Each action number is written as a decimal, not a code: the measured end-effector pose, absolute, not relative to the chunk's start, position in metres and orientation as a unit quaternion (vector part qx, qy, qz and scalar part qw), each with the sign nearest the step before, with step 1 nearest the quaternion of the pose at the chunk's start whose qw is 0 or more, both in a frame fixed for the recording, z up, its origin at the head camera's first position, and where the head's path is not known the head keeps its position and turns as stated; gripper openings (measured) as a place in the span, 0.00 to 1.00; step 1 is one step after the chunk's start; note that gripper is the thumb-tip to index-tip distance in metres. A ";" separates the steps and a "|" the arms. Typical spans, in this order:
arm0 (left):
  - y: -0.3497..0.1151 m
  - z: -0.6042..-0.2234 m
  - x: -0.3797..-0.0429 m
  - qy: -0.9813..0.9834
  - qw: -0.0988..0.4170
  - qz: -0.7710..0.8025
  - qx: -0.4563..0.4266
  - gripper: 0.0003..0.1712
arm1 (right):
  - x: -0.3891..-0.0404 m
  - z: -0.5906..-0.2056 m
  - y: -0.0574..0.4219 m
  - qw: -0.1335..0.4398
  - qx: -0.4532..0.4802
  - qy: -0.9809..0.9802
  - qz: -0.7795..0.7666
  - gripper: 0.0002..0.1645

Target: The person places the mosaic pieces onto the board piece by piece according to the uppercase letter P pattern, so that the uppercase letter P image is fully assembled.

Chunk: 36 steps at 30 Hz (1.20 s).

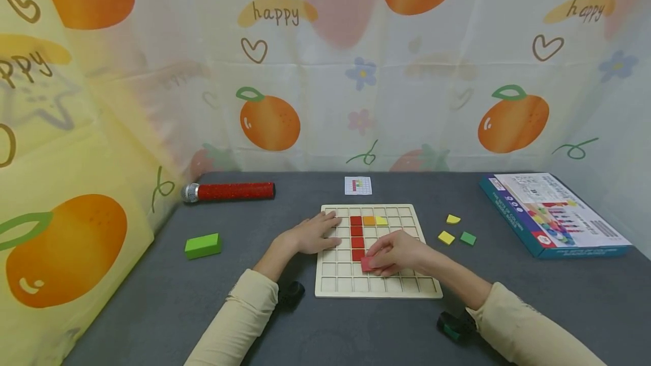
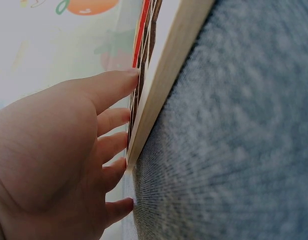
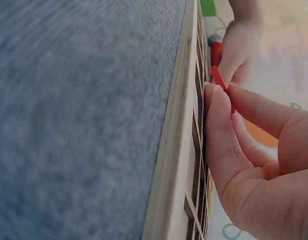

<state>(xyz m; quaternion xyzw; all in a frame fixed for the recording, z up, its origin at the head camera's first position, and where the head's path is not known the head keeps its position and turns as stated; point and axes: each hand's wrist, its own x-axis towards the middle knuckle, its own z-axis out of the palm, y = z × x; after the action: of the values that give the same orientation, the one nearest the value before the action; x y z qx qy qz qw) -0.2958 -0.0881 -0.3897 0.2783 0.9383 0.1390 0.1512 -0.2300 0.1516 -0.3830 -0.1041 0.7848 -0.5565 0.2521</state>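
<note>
A pale wooden grid board [image 1: 330, 285] lies on the dark table. My left hand [image 1: 312, 234] rests with spread fingers on its left side; in the left wrist view the fingertips touch the board's edge. Between thumb and fingers, my right hand [image 1: 402, 250] pinches a red square tile [image 1: 365, 265], tilted over the grid in the right wrist view [image 3: 219, 77]. Just above that tile runs a column of red tiles [image 1: 357, 242] set in the grid. An orange tile [image 1: 368, 221] and a yellow tile [image 1: 381, 221] continue from the column's top toward the right.
Right of the board lie two loose yellow pieces [image 1: 446, 238] and a green tile [image 1: 468, 238]. A flat box [image 1: 564, 216] sits farther right. Behind the board is a small pattern card [image 1: 358, 185]. To the left are a red microphone [image 1: 236, 191] and a green block [image 1: 203, 246].
</note>
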 end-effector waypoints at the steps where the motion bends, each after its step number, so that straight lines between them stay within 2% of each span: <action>1: -0.088 -0.389 -0.296 0.939 0.151 0.139 0.277 0.36 | -0.230 -0.383 0.151 0.253 -0.104 0.786 -0.555 0.12; 36: -0.086 -0.389 -0.295 0.940 0.145 0.138 0.276 0.35 | -0.223 -0.382 0.133 0.230 -0.106 0.805 -0.536 0.10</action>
<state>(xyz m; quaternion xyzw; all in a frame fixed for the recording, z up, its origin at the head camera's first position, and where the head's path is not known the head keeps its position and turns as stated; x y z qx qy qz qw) -0.2950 -0.0864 -0.3893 0.2755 0.9403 0.1377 0.1449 -0.2227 0.1328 -0.3815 -0.1064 0.8055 -0.5356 0.2303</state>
